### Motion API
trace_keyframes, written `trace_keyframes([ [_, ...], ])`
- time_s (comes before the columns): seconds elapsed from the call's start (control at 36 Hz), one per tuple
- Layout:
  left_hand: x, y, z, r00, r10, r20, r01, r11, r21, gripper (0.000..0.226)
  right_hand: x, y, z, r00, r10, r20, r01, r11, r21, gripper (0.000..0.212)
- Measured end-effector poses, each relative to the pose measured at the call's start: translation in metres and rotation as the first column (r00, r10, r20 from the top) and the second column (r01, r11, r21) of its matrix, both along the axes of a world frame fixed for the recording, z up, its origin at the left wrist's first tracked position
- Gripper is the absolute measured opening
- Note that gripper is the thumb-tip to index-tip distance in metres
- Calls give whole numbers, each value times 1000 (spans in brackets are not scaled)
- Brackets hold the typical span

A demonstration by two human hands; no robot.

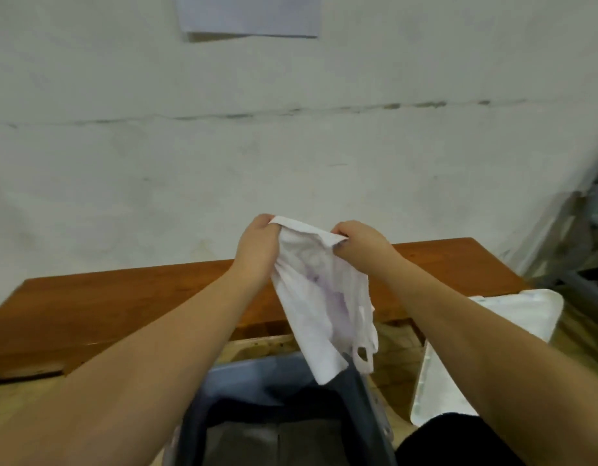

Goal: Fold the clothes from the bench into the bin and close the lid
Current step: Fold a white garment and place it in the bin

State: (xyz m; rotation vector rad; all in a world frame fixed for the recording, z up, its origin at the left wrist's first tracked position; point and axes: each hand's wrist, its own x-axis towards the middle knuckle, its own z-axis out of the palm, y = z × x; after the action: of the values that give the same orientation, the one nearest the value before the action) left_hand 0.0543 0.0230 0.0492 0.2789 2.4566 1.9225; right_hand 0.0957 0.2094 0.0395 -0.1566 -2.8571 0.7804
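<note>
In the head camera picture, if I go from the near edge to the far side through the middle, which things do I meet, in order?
Grey bin → wooden bench → white garment, which the left hand and the right hand hold up by its top edge → white wall → sheet of paper on the wall.

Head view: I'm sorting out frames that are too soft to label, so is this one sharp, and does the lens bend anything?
Head view: soft overall, with the white purple-stained garment smeared at its hanging lower edge; both hands' grip at its top edge is readable, left hand, right hand. Wide-angle bowing curves the brown wooden bench. Lighting is flat and dim, without glare.
</note>
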Motion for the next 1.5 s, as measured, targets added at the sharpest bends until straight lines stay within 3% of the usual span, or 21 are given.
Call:
trace_keyframes([
  [0.25,16,-65,68,990,80,-115,-67,992,110,20,23,7,17,994,-78,75,77,997,9,13],
  [0.44,21,-107,77,981,114,-157,-115,993,3,34,33,-3,29,997,-57,53,66,978,-200,20],
  [0.56,23,-128,79,974,135,-180,-136,991,7,47,38,-11,37,1000,-23,9,24,982,-185,17],
  [0.69,22,-153,85,964,207,-167,-199,978,67,44,41,-4,14,985,-23,168,18,999,36,12],
  [0.75,22,-163,84,965,224,-140,-214,973,84,45,43,2,5,965,-83,247,89,996,-11,15],
  [0.78,22,-168,83,966,224,-128,-215,973,80,47,44,4,3,958,-94,269,127,986,-108,18],
  [0.83,22,-174,77,968,217,-125,-213,976,44,45,46,6,5,962,-51,267,164,892,-421,21],
  [0.86,23,-175,73,970,207,-126,-206,978,25,42,47,4,10,971,0,241,150,783,-604,20],
  [0.92,24,-176,66,975,187,-116,-188,982,-2,43,49,-7,27,980,129,151,73,473,-878,17],
  [0.94,25,-175,63,978,176,-110,-179,984,-21,46,50,-15,39,976,195,99,28,334,-942,16],
  [1.0,24,-171,59,983,153,-100,-158,986,-45,50,53,-35,66,951,308,-11,-64,161,-985,10],
  [1.14,27,-156,56,988,143,-56,-145,988,-48,43,49,-72,112,913,320,-254,-255,-38,-966,24],
  [1.22,37,-143,63,986,145,-83,-146,989,-8,19,40,-89,128,917,249,-310,-312,-35,-950,25],
  [1.31,61,-126,79,966,45,-256,-22,995,96,25,32,-106,141,899,270,-345,-361,9,-932,24],
  [1.39,80,-106,95,944,-106,-311,119,993,22,20,33,-121,150,897,288,-335,-393,177,-902,22],
  [1.5,78,-91,108,972,-151,-180,151,988,-10,58,37,-134,155,901,310,-303,-412,393,-822,40],
])
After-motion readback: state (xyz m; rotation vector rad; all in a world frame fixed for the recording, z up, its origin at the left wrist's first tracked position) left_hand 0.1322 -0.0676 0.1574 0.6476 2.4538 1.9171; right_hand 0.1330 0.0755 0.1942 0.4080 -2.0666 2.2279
